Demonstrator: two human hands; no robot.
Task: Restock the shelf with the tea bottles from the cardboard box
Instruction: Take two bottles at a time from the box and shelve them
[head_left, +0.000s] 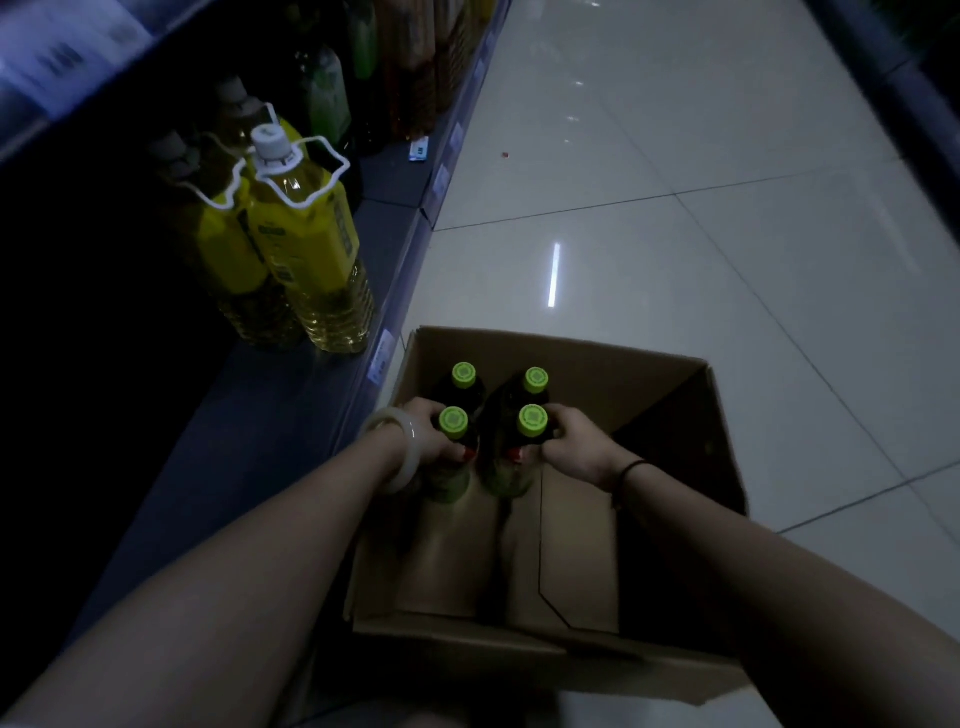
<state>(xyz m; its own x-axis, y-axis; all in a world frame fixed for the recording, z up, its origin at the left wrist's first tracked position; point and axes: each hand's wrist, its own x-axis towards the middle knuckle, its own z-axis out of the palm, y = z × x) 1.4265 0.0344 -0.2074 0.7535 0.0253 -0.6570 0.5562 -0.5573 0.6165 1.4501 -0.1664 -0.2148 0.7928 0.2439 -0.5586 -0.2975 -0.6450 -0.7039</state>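
An open cardboard box (670, 395) stands on the floor beside the shelf. Several dark tea bottles with green caps stand in its far left corner. My left hand (428, 434) grips the neck of the near left tea bottle (453, 420). The near right tea bottle (532, 421) is held at the neck by my right hand (579, 447). Two more green-capped bottles (464, 375) (536, 379) stand just behind them. The bottom shelf (270, 415) runs along the left, dark and bare in front of the box.
Large yellow-labelled bottles (306, 234) with white carry handles stand on the shelf further back, with more bottles (332, 93) beyond them. Price tags line the shelf edge (382, 358). Glossy white floor tiles (675, 208) stretch to the right. Another dark shelf (914, 78) sits at far right.
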